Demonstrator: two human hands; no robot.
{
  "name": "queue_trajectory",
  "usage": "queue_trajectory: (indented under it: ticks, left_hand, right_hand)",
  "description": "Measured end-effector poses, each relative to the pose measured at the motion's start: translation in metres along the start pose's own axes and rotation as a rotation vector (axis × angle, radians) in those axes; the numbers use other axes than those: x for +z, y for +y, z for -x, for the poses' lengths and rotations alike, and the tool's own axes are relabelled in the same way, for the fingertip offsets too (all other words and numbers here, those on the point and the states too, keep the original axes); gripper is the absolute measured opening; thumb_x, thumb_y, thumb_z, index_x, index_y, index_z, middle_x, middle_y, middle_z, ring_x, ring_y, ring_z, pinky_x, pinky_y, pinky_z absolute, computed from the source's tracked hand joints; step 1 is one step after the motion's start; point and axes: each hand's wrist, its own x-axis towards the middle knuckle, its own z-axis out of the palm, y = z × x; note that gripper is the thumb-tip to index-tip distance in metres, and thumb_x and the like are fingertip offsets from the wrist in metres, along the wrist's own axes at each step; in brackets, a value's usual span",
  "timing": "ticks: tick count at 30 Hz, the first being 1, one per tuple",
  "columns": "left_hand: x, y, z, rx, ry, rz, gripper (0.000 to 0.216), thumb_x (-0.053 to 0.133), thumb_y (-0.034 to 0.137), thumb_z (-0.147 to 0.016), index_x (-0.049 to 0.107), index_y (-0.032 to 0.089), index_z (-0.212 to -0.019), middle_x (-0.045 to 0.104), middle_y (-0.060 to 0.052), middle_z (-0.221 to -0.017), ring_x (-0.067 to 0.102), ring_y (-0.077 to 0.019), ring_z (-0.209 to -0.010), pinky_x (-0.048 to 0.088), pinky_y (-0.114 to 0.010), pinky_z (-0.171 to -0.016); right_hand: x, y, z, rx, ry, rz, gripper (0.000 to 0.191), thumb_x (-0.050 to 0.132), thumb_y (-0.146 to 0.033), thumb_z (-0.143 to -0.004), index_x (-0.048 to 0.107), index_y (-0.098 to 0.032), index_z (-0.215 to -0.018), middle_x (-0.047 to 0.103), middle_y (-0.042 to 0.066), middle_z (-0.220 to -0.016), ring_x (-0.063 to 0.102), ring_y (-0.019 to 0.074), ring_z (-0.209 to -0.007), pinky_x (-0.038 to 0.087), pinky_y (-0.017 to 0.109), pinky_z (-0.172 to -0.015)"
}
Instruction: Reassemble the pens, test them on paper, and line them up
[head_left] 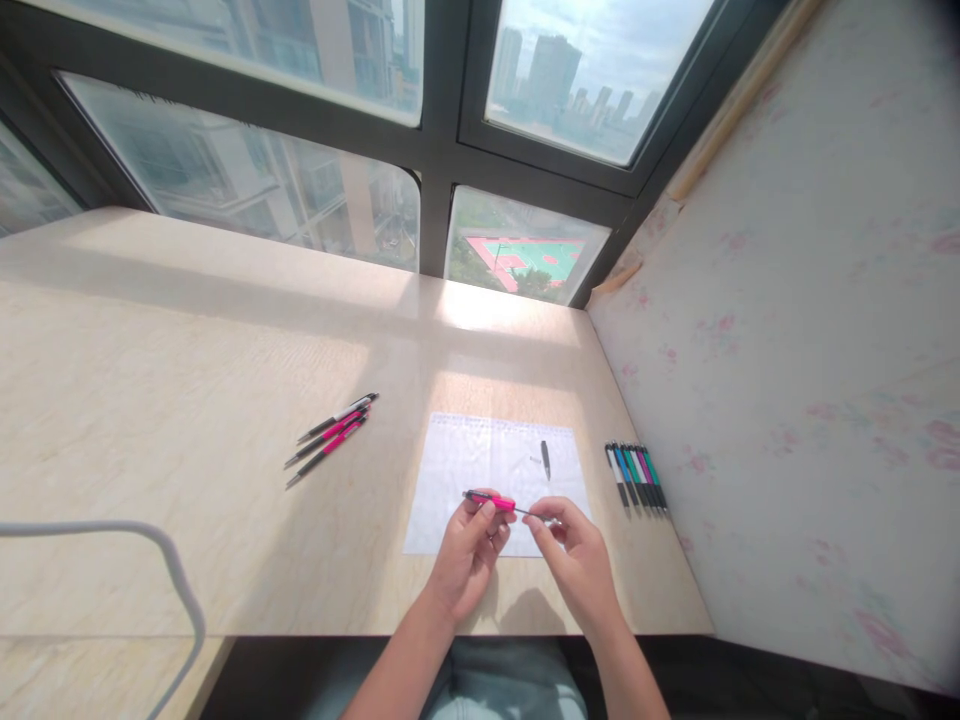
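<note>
My left hand (pixel 471 555) pinches the pink pen barrel (pixel 501 503), whose black clip end points left. A thin dark pen refill (pixel 523 511) spans from the barrel's open end to my right hand (pixel 574 550), which grips it between thumb and finger. I cannot tell how much of the refill sits inside the barrel. Both hands are above a white sheet of paper (pixel 450 470). On the sheet, beyond my right hand, lies a black pen grip with a silver tip (pixel 546 460). A tiny item (pixel 535 460) beside it, possibly a spring, is too small to make out.
Left of the paper lie three pens (pixel 330 440), two pink and one white. Several coloured pens (pixel 636 478) form a row at the right, near the wallpapered wall (pixel 787 350). A grey cable (pixel 169 560) curves across the left front. Windows (pixel 442 150) border the table's (pixel 187 400) back.
</note>
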Motion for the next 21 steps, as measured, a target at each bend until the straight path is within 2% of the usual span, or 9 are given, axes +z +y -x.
queue_trajectory:
  ticks: [2, 5, 8, 10, 16, 21]
  left_hand:
    - [0.0, 0.0, 0.0, -0.007, 0.0, 0.001, 0.022, 0.076, 0.019, -0.074, 0.064, 0.015, -0.092, 0.07, -0.005, -0.088, 0.064, -0.0106, -0.076, 0.051, -0.019, -0.069]
    - [0.0, 0.0, 0.0, -0.012, 0.011, 0.012, 0.023, 0.077, 0.017, -0.074, 0.064, 0.015, -0.093, 0.07, -0.005, -0.088, 0.065, -0.0106, -0.076, 0.051, -0.019, -0.068]
    - [0.0, 0.0, -0.001, -0.012, 0.017, 0.021, 0.022, 0.076, 0.017, -0.075, 0.064, 0.015, -0.093, 0.07, -0.005, -0.089, 0.065, -0.011, -0.077, 0.051, -0.018, -0.066]
    - [-0.001, 0.0, -0.002, -0.015, 0.016, 0.024, 0.021, 0.075, 0.016, -0.075, 0.064, 0.015, -0.094, 0.07, -0.006, -0.09, 0.065, -0.0111, -0.078, 0.051, -0.018, -0.066]
    - [-0.001, 0.0, -0.003, 0.0, 0.034, 0.029, 0.023, 0.077, 0.016, -0.073, 0.065, 0.014, -0.092, 0.071, -0.005, -0.088, 0.066, -0.0109, -0.077, 0.052, -0.017, -0.065]
    - [-0.002, 0.0, -0.004, 0.008, 0.042, 0.044, 0.021, 0.076, 0.015, -0.074, 0.065, 0.015, -0.092, 0.071, -0.006, -0.089, 0.066, -0.0114, -0.078, 0.053, -0.018, -0.066]
  right_hand:
    - [-0.002, 0.002, -0.001, -0.012, -0.023, 0.025, 0.023, 0.058, -0.039, -0.087, 0.066, -0.018, -0.091, 0.07, 0.009, -0.09, 0.066, 0.0215, -0.086, 0.054, 0.029, -0.067]
    - [-0.01, 0.013, -0.008, -0.042, -0.075, 0.15, 0.024, 0.059, -0.034, -0.086, 0.062, -0.019, -0.105, 0.069, 0.008, -0.094, 0.065, 0.0204, -0.083, 0.052, 0.028, -0.064]
    - [-0.02, 0.028, -0.025, -0.092, -0.012, 0.469, 0.02, 0.054, -0.025, -0.087, 0.062, -0.019, -0.104, 0.068, 0.006, -0.092, 0.062, 0.0183, -0.073, 0.048, 0.031, -0.069]
    - [-0.024, 0.034, -0.04, -0.106, 0.015, 0.676, 0.018, 0.051, -0.021, -0.087, 0.064, -0.02, -0.099, 0.067, 0.007, -0.092, 0.062, 0.0195, -0.077, 0.045, 0.031, -0.071]
    - [-0.014, 0.021, -0.085, -0.07, -0.193, 1.019, 0.025, 0.051, -0.01, -0.086, 0.065, -0.022, -0.103, 0.065, 0.008, -0.104, 0.06, 0.0198, -0.097, 0.04, 0.026, -0.074]
    - [0.005, 0.018, -0.104, -0.023, -0.3, 1.156, 0.029, 0.045, -0.007, -0.089, 0.063, -0.021, -0.106, 0.064, 0.009, -0.101, 0.062, 0.0195, -0.09, 0.039, 0.027, -0.067]
